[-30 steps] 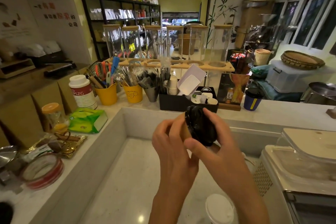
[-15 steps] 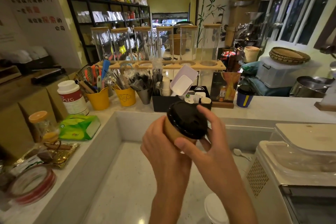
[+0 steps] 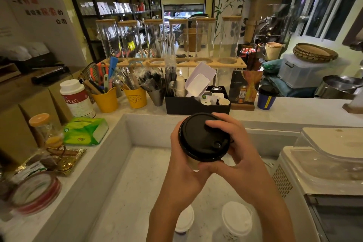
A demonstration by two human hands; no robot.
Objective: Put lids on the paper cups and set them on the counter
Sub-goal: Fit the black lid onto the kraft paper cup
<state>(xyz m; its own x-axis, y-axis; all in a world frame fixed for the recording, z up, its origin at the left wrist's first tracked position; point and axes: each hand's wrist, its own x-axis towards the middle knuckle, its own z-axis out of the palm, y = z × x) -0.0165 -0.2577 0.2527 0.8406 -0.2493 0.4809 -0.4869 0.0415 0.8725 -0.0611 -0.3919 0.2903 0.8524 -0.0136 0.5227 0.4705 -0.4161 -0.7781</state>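
A paper cup (image 3: 193,164) with a black lid (image 3: 202,136) on top is held in mid-air over the lower work surface. My left hand (image 3: 182,171) wraps the cup's body from the left and below. My right hand (image 3: 235,149) grips the lid, fingers over its far edge and thumb under its near rim. Most of the cup is hidden by the lid and my hands. Two cups with white lids (image 3: 236,220) (image 3: 183,220) stand on the lower surface near the bottom edge. A blue cup with a black lid (image 3: 267,98) stands on the raised counter (image 3: 294,112).
A black organiser tray (image 3: 196,104) with small cups and a white scoop sits on the counter just beyond my hands. Yellow utensil buckets (image 3: 135,97), a white canister (image 3: 77,98) and a green tissue pack (image 3: 86,130) line the left. A machine with a clear lid (image 3: 324,161) stands at the right.
The cup has tipped from lid-facing-me to nearly upright, and the lid now sits flat on it. My view has dropped, so two white-lidded cups show below.
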